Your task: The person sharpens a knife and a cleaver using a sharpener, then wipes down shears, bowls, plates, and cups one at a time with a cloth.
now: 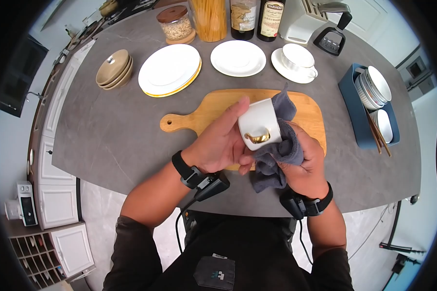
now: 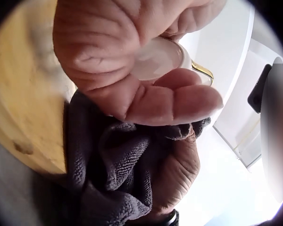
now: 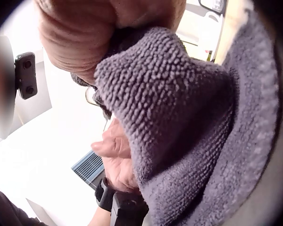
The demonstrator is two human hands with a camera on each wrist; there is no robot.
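A white cup (image 1: 259, 123) with a gold handle is tilted on its side above the wooden board (image 1: 218, 104). The left hand (image 1: 223, 136) holds it, thumb along one end and fingers beneath; in the left wrist view, the fingers of the left hand (image 2: 132, 61) curl round the cup (image 2: 158, 59). A dark grey cloth (image 1: 289, 145) is gripped by the right hand (image 1: 306, 160) and pressed against the cup's other end. Across the right wrist view, the cloth (image 3: 170, 117) hangs from the right hand (image 3: 104, 33) and hides most of the cup.
Behind the board stand stacked white plates (image 1: 170, 70), another plate (image 1: 238, 58) and a cup on a saucer (image 1: 296, 60). Brown bowls (image 1: 114, 70) are at left. A blue rack (image 1: 357, 109) holds bowls and chopsticks at right. Jars, bottles and a toaster line the back.
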